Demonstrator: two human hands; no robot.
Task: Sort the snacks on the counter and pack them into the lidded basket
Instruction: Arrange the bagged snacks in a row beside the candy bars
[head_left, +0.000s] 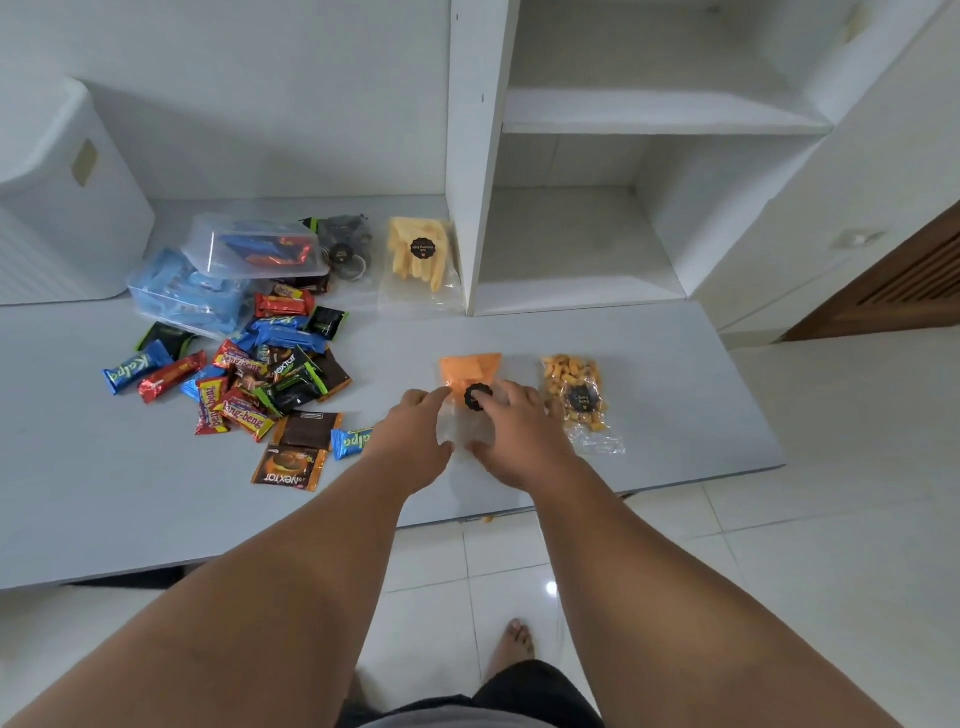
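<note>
Basket (62, 208) far left is cut by the frame edge. Near half of the orange bag (470, 371) is hidden under left hand (415, 436) and right hand (511, 431); can't tell grip vs. rest. Its sticker (477, 397) text is unreadable. Blue bar (353, 441) is half behind the left wrist. Dark bag (345, 244) is partly behind the clear box (254, 249). Orange speck (487, 518) at the near edge of the counter (156, 519) is too small to identify.

We see a pale grey counter (649, 338) against a white wall (260, 104), white built-in shelves (649, 111), a glossy tiled floor (779, 545) and a wooden louvred door (904, 280).

Bare forearms (291, 571), grey shirt hem (415, 721), dark shorts (530, 691), one bare foot (511, 649).
</note>
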